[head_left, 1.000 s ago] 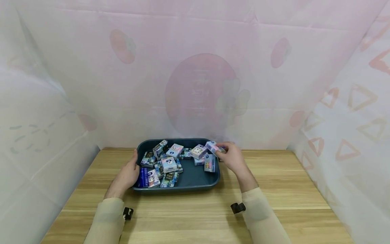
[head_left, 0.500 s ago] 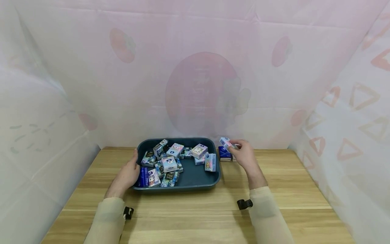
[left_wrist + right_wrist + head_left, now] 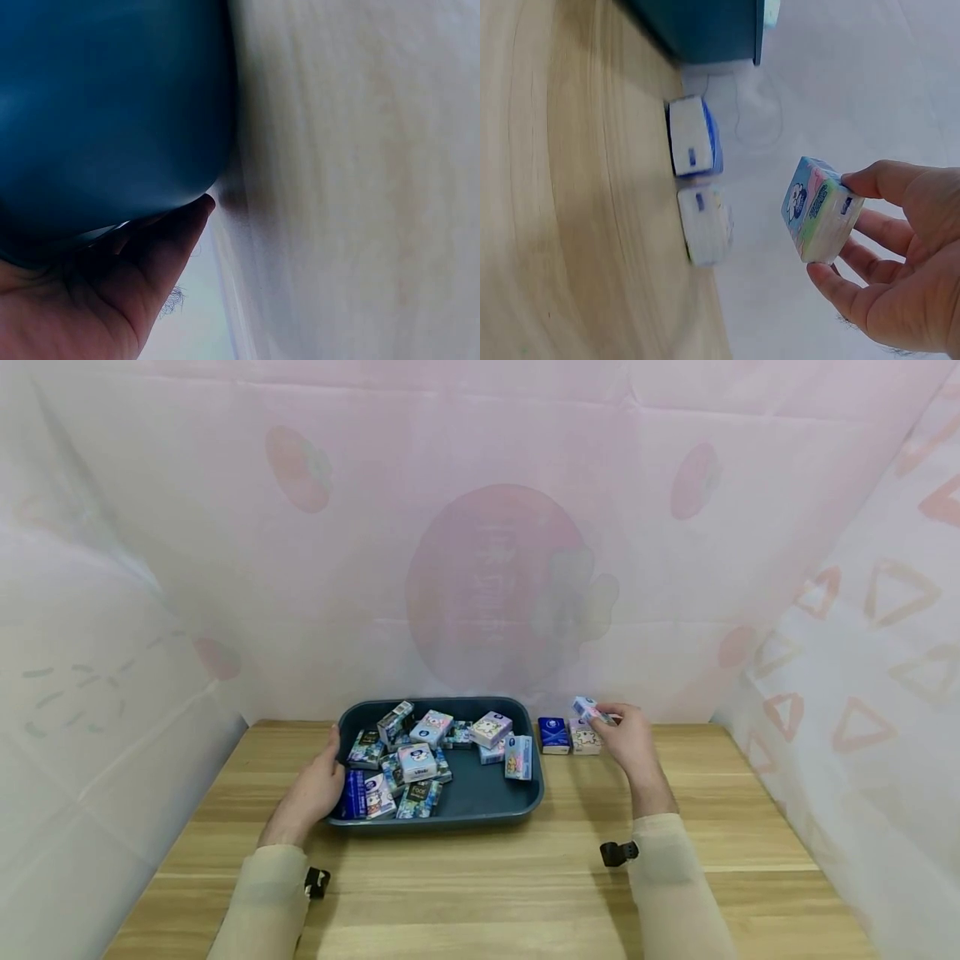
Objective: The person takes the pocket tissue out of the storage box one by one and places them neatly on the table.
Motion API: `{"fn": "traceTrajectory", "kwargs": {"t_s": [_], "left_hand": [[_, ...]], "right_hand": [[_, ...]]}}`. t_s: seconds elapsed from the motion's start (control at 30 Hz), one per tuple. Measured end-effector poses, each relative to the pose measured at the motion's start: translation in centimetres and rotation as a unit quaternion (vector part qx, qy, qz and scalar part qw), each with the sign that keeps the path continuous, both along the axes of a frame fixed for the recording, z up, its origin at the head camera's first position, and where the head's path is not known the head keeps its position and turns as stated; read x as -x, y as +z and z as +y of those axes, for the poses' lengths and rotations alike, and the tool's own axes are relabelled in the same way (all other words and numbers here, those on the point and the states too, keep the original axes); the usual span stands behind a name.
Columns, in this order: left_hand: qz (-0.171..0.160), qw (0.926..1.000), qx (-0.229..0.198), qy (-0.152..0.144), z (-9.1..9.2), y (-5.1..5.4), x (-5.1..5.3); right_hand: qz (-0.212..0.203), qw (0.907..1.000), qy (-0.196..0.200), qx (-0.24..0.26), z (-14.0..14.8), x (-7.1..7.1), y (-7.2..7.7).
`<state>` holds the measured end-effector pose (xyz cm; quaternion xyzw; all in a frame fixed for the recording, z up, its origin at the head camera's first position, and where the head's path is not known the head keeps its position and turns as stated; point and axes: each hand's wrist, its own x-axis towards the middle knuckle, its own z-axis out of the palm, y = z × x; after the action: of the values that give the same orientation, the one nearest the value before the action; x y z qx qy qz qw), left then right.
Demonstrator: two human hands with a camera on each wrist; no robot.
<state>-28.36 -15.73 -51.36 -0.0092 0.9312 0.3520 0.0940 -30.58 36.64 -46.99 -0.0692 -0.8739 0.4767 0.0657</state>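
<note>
My right hand [image 3: 630, 742] pinches a small light-blue and pink pocket tissue pack [image 3: 814, 206] between thumb and fingertips. It is tilted and held above the table, right of the tray. Just below it, a white-and-lilac tissue pack [image 3: 585, 741] and a dark blue tissue pack [image 3: 554, 736] lie side by side on the table. At the left end of the dark teal tray [image 3: 483, 797], my left hand [image 3: 309, 792] rests against the outer wall. Its visible finger lies straight along that wall in the left wrist view; the thumb is hidden there.
Several tissue packs, among them a floral dark pack [image 3: 418, 802] and a blue pack [image 3: 353, 795], lie jumbled in the tray, mostly at its left and back. A pale printed curtain [image 3: 510, 668] stands along the wooden table's [image 3: 480, 893] back edge.
My right hand has carried the light-blue tissue pack rightward from the tray's right rim, past the dark blue pack, to above the white-and-lilac one. The left hand and tray have stayed put.
</note>
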Motion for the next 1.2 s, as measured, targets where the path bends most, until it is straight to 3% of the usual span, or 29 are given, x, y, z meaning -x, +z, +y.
{"fn": "traceTrajectory", "kwargs": {"t_s": [0.3, 0.6, 0.9, 1.2], "left_hand": [[0.003, 1.0000, 0.002, -0.001, -0.2, 0.0, 0.0], [0.008, 1.0000, 0.002, -0.005, -0.1, 0.0, 0.0], [0.008, 1.0000, -0.001, -0.005, -0.1, -0.1, -0.1], [-0.001, 1.0000, -0.001, -0.002, 0.0, -0.1, 0.0]], "right_hand": [[-0.010, 0.9999, -0.002, 0.005, 3.8, 1.5, -2.4], [-0.072, 0.9955, -0.041, -0.047, 3.7, -0.2, -1.8], [-0.097, 0.9932, -0.056, -0.034, 3.9, -0.3, -2.6], [-0.100, 0.9909, -0.065, -0.063, 3.8, 0.1, -3.3]]}}
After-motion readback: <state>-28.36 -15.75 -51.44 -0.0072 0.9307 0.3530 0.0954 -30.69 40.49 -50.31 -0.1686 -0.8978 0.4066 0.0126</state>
